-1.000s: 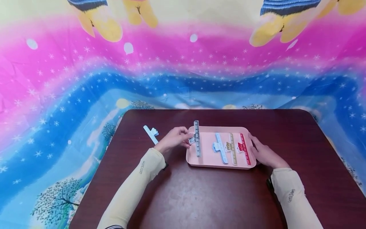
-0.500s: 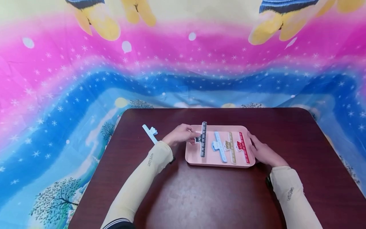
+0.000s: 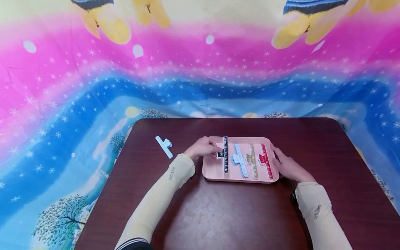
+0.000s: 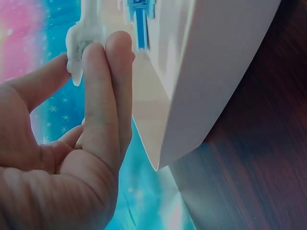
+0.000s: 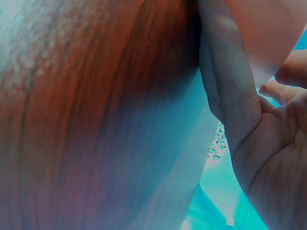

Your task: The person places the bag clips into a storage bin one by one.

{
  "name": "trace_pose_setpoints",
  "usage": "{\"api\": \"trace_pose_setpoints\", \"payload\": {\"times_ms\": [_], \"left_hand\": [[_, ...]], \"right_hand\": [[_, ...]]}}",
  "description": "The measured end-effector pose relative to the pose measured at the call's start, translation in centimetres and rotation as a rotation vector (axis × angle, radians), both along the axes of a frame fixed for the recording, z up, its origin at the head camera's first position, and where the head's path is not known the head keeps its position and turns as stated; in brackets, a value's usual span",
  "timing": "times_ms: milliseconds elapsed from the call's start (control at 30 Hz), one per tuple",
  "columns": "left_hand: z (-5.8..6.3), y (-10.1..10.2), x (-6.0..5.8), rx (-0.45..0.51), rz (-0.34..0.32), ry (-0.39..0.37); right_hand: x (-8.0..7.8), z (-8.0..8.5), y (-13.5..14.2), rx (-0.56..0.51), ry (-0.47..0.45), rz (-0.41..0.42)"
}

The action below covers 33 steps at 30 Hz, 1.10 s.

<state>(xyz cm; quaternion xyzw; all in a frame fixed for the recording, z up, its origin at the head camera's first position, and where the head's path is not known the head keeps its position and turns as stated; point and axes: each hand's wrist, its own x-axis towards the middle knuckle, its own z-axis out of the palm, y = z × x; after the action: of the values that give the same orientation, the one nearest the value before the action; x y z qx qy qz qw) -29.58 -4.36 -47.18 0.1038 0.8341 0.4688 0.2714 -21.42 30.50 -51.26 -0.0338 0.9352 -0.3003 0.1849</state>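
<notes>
My left hand (image 3: 204, 147) pinches the handle of a black clip (image 3: 225, 156) with a piano-key pattern. The clip stands nearly lengthwise over the left part of the pink tray (image 3: 210, 175); whether it touches the bottom I cannot tell. In the left wrist view, the pale back of this clip (image 4: 88, 21) shows between thumb and fingers. My right hand (image 3: 289, 167) lies against the tray's right side with fingers fairly straight. Inside the tray a light blue clip (image 3: 241, 163), a gold clip (image 3: 253, 163) and a red clip (image 3: 266, 163) lie side by side.
Another light blue clip (image 3: 164, 147) lies on the dark wooden table (image 3: 218, 215), left of the tray. A colourful printed cloth (image 3: 193, 83) hangs behind the table's far edge.
My left hand has carried the black clip rightward from the tray's left rim, and the clip now sits slightly lower in view. The right hand has stayed at the tray's side.
</notes>
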Motion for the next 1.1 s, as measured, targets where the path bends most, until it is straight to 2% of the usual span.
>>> {"api": "trace_pose_setpoints", "payload": {"times_ms": [400,600,800,933,1100], "left_hand": [[0.1,0.7,0.0,-0.007,0.037,-0.001],[0.3,1.0,-0.2,-0.017,0.024,0.015],[-0.4,1.3,-0.2,-0.052,0.001,0.022],[-0.7,1.2,0.0,-0.08,-0.025,0.047],[-0.5,0.8,0.0,-0.116,-0.032,0.086]], "right_hand": [[0.0,-0.2,-0.1,-0.011,0.012,-0.005],[0.0,-0.2,0.0,-0.009,0.018,-0.005],[-0.1,-0.2,-0.1,-0.011,-0.009,-0.008],[0.0,-0.3,-0.1,-0.011,-0.017,-0.01],[0.1,-0.2,0.0,-0.012,0.004,-0.003]]}}
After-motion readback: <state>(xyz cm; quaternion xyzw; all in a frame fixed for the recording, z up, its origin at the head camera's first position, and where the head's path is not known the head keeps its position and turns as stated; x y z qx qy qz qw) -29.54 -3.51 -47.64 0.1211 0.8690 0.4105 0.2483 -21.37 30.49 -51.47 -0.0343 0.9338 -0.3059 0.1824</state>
